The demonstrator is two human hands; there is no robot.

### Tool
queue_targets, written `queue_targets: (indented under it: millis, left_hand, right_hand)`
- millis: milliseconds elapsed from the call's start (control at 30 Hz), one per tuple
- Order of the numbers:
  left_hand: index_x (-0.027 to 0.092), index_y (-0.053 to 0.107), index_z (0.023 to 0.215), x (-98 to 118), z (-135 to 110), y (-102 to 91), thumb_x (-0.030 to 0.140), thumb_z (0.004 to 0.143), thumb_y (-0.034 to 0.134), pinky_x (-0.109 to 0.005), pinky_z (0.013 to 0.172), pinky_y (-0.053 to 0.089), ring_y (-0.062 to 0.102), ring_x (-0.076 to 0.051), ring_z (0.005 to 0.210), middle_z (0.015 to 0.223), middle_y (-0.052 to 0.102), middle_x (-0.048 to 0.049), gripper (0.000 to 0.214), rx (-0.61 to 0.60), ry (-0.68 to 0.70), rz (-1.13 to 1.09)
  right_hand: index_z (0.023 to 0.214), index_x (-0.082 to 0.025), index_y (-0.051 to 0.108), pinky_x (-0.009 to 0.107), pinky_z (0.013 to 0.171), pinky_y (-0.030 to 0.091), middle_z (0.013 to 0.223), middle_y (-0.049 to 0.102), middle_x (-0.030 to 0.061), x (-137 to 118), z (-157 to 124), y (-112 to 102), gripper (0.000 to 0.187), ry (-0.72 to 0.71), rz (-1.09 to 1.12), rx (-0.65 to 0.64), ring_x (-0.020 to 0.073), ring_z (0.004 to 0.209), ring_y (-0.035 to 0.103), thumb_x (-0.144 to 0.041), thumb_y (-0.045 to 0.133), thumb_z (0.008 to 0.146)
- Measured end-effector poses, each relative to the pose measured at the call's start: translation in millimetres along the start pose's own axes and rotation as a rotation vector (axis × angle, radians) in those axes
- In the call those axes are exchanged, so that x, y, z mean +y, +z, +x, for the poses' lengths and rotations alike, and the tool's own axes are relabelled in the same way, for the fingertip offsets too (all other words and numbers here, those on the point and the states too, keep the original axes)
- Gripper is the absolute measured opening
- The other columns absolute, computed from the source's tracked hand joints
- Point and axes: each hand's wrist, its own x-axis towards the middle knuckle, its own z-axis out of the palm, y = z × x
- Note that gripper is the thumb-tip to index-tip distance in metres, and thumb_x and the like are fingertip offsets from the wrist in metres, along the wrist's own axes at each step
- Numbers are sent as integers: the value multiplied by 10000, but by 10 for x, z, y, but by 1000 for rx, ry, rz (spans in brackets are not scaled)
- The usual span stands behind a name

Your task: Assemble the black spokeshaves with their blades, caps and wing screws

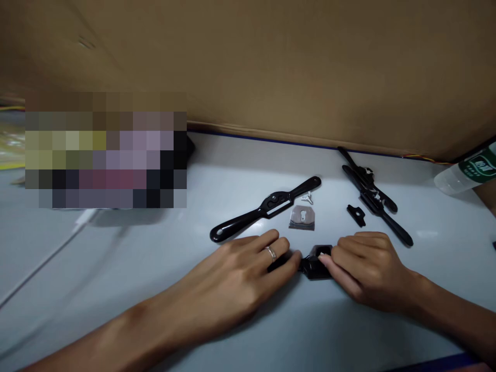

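Observation:
My left hand [248,268] and my right hand [364,266] meet at the near middle of a pale table [240,170], both pinching a small black part [315,263] that lies flat on it. A ring sits on one left finger. Just beyond my left hand lies a black spokeshave body [263,209] with two handles. Next to it are a small silvery blade [302,217] with a keyhole slot and a tiny wing screw [307,197]. A second black spokeshave [374,196] lies at the right, with a small black clamp piece [356,214] beside it.
A big cardboard sheet [271,67] stands along the table's far edge. A plastic bottle [467,173] with a green label lies at the far right. A white cable [50,253] runs across the left. A blurred-out patch covers the left rear.

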Motion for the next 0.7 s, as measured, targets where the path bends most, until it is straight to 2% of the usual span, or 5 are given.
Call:
queue_targets:
  millis: [133, 233, 300, 433, 700]
  left_hand:
    - [106, 616, 1111, 0, -15, 18, 76, 1016, 341, -292, 603, 468, 577, -184, 782, 868, 628, -59, 293, 4, -4, -28]
    - [103, 615, 1114, -4, -19, 16, 83, 1023, 330, -297, 597, 476, 581, -187, 781, 873, 631, -62, 300, -4, -1, -33]
    - [105, 618, 1097, -4, -10, 5, 94, 1034, 296, -300, 597, 488, 587, -189, 779, 863, 634, -64, 328, 2, -1, -19]
    - [109, 624, 1082, -1, 12, -14, 88, 1024, 312, -296, 601, 504, 601, -189, 783, 867, 649, -68, 318, 1, -2, -1]
    - [105, 626, 1082, -10, 3, -2, 96, 1032, 307, -308, 620, 506, 604, -201, 782, 883, 654, -78, 323, -1, 8, -15]
  right_hand:
    - [619, -183, 540, 313, 483, 284, 528, 467, -49, -10, -20, 3, 341, 98, 90, -17, 102, 458, 343, -150, 544, 959]
    - [796, -161, 627, 284, 492, 322, 598, 546, -47, -14, -33, -5, 164, 183, 162, -14, 96, 489, 424, -180, 571, 950]
    - [872, -159, 652, 271, 502, 342, 624, 573, -42, -25, -35, -11, 146, 166, 177, -14, 97, 499, 449, -127, 534, 950]
    - [817, -171, 647, 267, 502, 344, 596, 555, -38, -34, -34, -17, 240, 128, 185, -25, 100, 477, 420, -49, 470, 924]
    - [793, -183, 548, 258, 496, 321, 616, 545, -45, 24, -25, -14, 190, 218, 295, -90, 88, 488, 397, -130, 478, 962]
